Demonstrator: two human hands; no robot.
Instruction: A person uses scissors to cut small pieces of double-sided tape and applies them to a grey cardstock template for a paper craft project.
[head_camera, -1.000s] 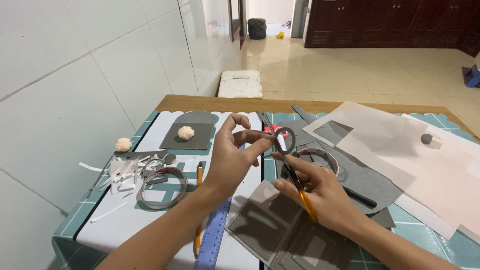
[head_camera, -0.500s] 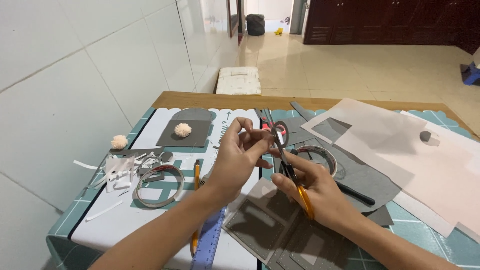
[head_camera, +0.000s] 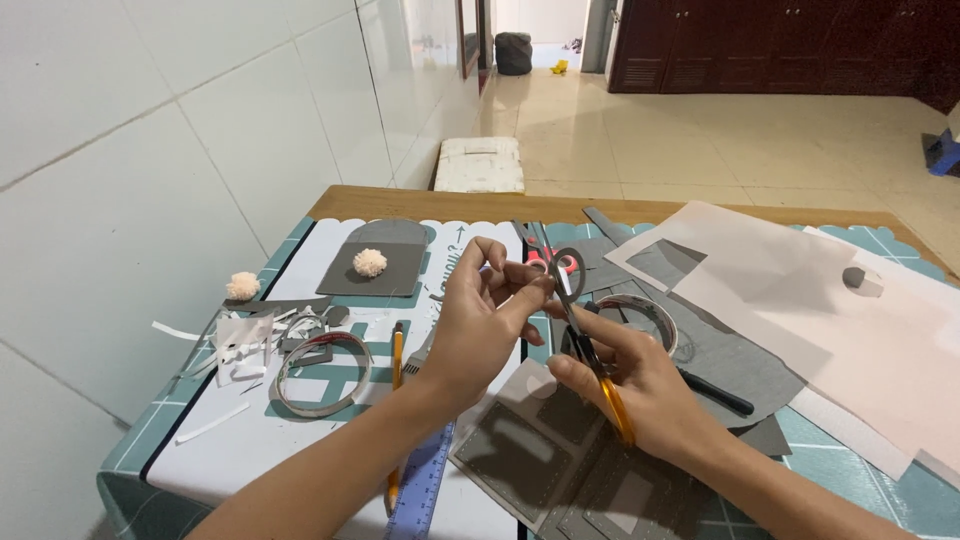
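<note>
Our right hand (head_camera: 640, 395) is closed around the orange handles of the scissors (head_camera: 585, 345), whose grey blades run up and away from us toward the far edge of the table (head_camera: 600, 208). Our left hand (head_camera: 480, 330) pinches a small grey piece (head_camera: 540, 285) between thumb and fingertips, right against the blades; the piece is too small for us to tell its shape. Both hands hover above the table, over the middle of the work.

Under our right wrist lie flat grey cut-outs with stitched-looking borders (head_camera: 560, 455), reaching almost to the near edge. Just behind the scissors sits a tape ring (head_camera: 640, 315), and a black pen (head_camera: 715, 392) lies just right of our right hand on a dark grey sheet (head_camera: 740, 360). Further right, large pale paper sheets (head_camera: 830, 330) cover the table out to its right edge, with a small grey lump (head_camera: 855, 278) on them.

To the left of our left forearm we see an orange pencil (head_camera: 396, 370) and a blue ruler (head_camera: 420, 490) pointing toward us, then a second tape ring (head_camera: 322, 372) on the white printed mat (head_camera: 250, 440). Beyond that is a heap of white and grey scraps (head_camera: 255, 335) (close to the left edge), a cream pompom (head_camera: 242, 286) near the tiled wall (head_camera: 150, 180), and another pompom (head_camera: 370, 262) on a grey arched card (head_camera: 385, 255).

The barest stretch is the mat's near-left corner; past the far edge, the tiled floor (head_camera: 750, 140) lies open
</note>
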